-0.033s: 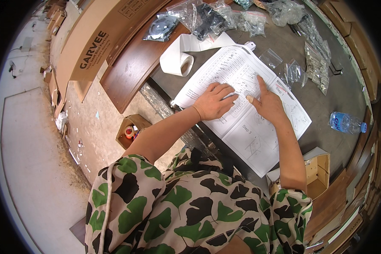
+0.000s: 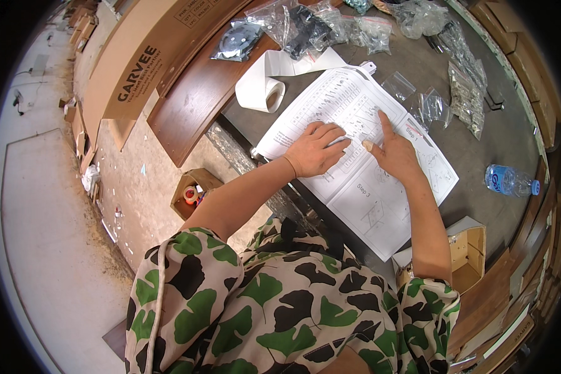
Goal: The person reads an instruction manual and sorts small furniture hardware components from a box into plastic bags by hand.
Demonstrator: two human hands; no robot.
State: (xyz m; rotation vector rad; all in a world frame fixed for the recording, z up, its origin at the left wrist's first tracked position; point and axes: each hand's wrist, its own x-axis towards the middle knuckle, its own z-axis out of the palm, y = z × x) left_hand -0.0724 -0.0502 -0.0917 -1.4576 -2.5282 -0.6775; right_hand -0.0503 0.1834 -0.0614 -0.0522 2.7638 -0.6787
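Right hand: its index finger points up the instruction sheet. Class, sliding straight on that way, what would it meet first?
Beyond the right hand, after the instruction sheet edge, probably the small clear bag, though depth is unclear.

Instruction sheet on table; paper roll left; water bottle right.

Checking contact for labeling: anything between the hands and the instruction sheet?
Nothing visible. The left hand lies flat on the instruction sheet, and the right hand rests on it with the index finger pointing at the page.
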